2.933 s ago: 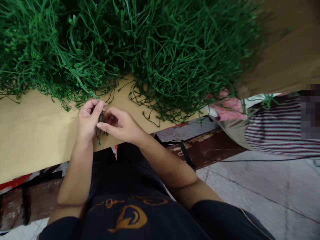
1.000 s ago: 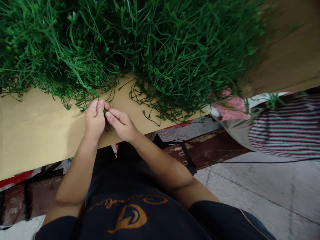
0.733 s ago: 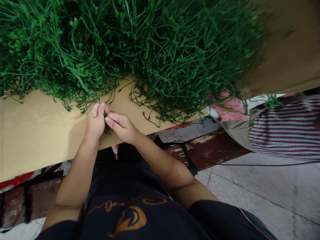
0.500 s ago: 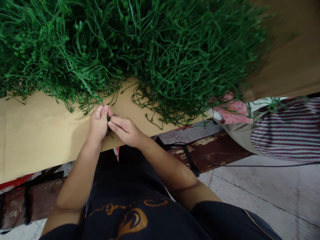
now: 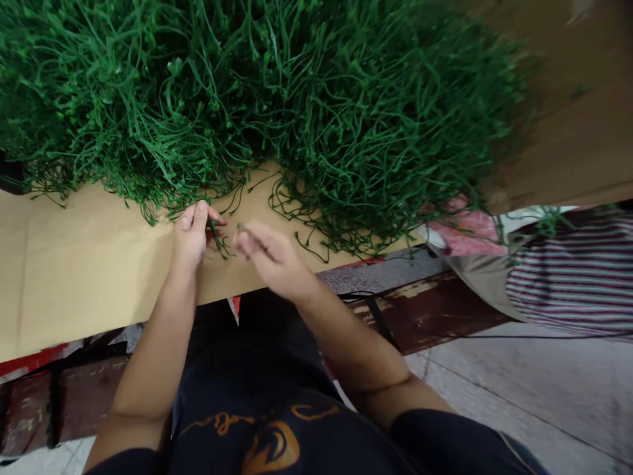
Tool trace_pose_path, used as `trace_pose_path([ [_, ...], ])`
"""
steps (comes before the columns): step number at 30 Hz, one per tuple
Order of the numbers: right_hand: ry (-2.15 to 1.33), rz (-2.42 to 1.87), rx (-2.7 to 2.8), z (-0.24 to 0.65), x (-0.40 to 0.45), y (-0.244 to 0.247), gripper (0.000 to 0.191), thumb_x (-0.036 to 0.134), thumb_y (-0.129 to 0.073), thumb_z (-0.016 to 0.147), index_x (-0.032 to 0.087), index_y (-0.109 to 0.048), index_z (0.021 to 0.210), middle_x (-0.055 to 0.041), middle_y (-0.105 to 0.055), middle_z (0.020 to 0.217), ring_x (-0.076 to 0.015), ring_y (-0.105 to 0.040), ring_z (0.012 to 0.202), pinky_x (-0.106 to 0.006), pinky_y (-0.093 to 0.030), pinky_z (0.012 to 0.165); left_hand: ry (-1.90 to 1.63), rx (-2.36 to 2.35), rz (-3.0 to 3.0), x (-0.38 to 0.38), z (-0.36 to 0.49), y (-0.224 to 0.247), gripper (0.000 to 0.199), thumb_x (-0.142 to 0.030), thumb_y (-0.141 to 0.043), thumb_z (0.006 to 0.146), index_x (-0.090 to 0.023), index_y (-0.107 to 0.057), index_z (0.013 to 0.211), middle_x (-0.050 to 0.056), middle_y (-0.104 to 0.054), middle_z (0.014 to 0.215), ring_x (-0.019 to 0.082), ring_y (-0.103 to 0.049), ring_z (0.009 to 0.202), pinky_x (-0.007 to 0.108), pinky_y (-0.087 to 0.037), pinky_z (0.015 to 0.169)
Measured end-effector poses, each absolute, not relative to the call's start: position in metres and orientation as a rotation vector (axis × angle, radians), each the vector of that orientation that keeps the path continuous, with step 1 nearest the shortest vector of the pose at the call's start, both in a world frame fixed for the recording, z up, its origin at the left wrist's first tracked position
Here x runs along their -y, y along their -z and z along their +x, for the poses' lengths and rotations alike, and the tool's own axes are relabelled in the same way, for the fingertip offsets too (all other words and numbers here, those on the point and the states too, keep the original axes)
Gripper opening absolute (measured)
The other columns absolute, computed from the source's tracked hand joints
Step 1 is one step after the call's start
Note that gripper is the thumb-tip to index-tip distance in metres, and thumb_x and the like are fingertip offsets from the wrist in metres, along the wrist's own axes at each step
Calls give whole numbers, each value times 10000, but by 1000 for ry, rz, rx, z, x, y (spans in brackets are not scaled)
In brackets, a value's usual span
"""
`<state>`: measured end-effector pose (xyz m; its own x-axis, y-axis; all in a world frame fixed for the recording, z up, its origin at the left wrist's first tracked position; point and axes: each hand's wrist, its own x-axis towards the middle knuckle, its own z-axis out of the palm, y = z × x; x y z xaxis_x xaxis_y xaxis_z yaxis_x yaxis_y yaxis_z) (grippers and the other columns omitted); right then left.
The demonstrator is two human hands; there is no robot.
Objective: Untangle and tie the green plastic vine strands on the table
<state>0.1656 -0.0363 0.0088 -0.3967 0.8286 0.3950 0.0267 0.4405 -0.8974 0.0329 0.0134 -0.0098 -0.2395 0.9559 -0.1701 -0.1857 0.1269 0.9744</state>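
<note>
A large heap of thin green plastic-looking stems point(image 5: 366, 119) covers the far part of the tan board point(image 5: 89, 264). My left hand point(image 5: 192, 231) is closed at the near edge of the heap, with green stems pinched between thumb and fingers and their ends hanging down beside the palm. To its right, a short gap away, my right hand point(image 5: 270, 254) is closed too, slightly blurred. A tiny green bit shows at its fingertips, too small to name.
Right of the board lie pink material point(image 5: 469, 231) and striped cloth point(image 5: 573, 270). A dark red worn bench point(image 5: 435, 303) runs below the board's near edge. Brown cardboard point(image 5: 568, 145) stretches across the upper right.
My right hand has moved right, away from my left hand; before, their fingertips met. The fingers of my left hand have spread slightly around the stems. The view has shifted a little.
</note>
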Motion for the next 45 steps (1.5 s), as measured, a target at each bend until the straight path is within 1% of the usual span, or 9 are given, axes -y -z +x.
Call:
trace_pose_path([
  [5, -1008, -1077, 1721, 172, 4, 6, 256, 397, -505, 845, 178, -435, 732, 55, -365, 569, -64, -310, 511, -221, -268, 502, -1273, -1300, 931, -4, 36, 9, 239, -338, -577, 811, -160, -628, 660, -16, -591, 596, 60, -509, 492, 160, -397, 445],
  [8, -1000, -1189, 1699, 165, 4, 15, 331, 444, -615, 748, 176, -424, 708, 59, -383, 571, -58, -308, 518, -219, -255, 505, -1298, -1277, 1032, -4, 37, 12, 212, -308, -586, 804, -161, -667, 675, -13, -602, 609, 61, -513, 534, 158, -408, 491],
  [12, -1115, -1060, 1681, 158, 0, 26, 300, 431, -517, 818, 164, -459, 695, 32, -433, 602, -68, -359, 545, -230, -293, 533, -1316, -1275, 1015, -6, 38, 15, 215, -286, -553, 828, -169, -670, 691, -5, -622, 657, 60, -517, 523, 161, -411, 470],
  [18, -1409, -803, 1445, 158, -7, 30, 424, 571, -533, 778, 176, -426, 666, 52, -376, 577, -59, -353, 535, -218, -323, 517, -1307, -1290, 911, -7, 41, 14, 242, -256, -525, 847, -172, -595, 631, -38, -507, 515, 56, -446, 387, 164, -360, 356],
  [22, -1739, -682, 1184, 160, -4, 27, 406, 534, -575, 768, 191, -378, 678, 82, -307, 539, -38, -274, 445, -187, -263, 414, -1314, -1294, 897, -7, 41, 13, 254, -248, -507, 858, -170, -584, 629, -30, -525, 531, 63, -490, 430, 160, -377, 389],
  [25, -1850, -642, 1013, 162, -3, 24, 414, 498, -635, 727, 186, -368, 673, 76, -328, 573, -27, -292, 451, -173, -278, 404, -1328, -1292, 929, -7, 41, 13, 253, -223, -501, 859, -164, -590, 629, -29, -532, 539, 55, -486, 454, 152, -381, 424],
  [32, -1747, -735, 1064, 161, -3, 24, 429, 522, -645, 719, 188, -378, 684, 85, -295, 547, -21, -263, 450, -159, -219, 387, -1296, -1371, 936, -8, 43, 10, 273, -200, -473, 872, -157, -568, 619, -49, -479, 495, 40, -405, 402, 150, -319, 396],
  [38, -1682, -811, 1125, 158, -7, 22, 446, 468, -737, 616, 174, -483, 835, 38, -481, 731, -27, -414, 571, -169, -291, 407, -1326, -1340, 977, -7, 42, 10, 273, -175, -505, 846, -151, -568, 581, -45, -460, 494, 39, -387, 435, 152, -311, 427],
  [45, -1777, -808, 1252, 165, -14, 21, 444, 471, -746, 616, 168, -451, 749, 84, -396, 596, -6, -333, 439, -169, -232, 325, -1321, -1287, 1162, -7, 39, 14, 221, -275, -545, 827, -169, -629, 653, -26, -531, 581, 55, -424, 501, 167, -352, 481],
])
